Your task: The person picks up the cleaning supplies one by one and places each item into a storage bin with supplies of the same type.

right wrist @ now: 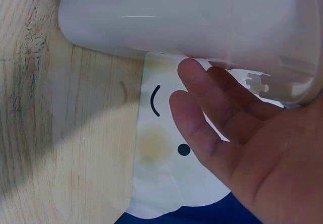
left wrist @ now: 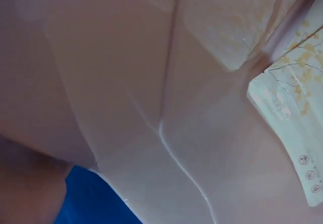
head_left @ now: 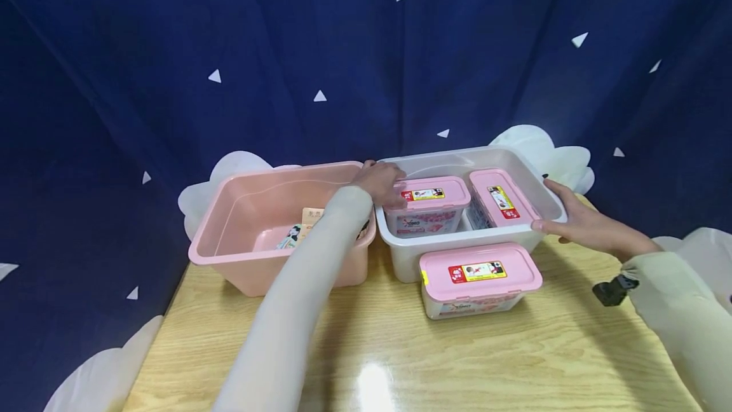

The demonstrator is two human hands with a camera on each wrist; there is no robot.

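Note:
A white bin holds two tubs with pink lids: the left tub lies crosswise, the right tub lengthwise. My left hand reaches over the bin's left rim, its blurred fingers beside the left tub's lid. Whether they grip the rim or the tub cannot be seen. At the bin's right end, my right hand rests its thumb near the front corner. In the right wrist view, the other fingers extend loosely beside the bin's outer wall. A third pink-lidded tub stands against the bin's front.
To the left stands a pink bin with several flat printed packets inside, partly hidden by my left sleeve. Both bins stand on a wooden table. Behind it hangs a dark blue curtain with white triangles and cloud shapes.

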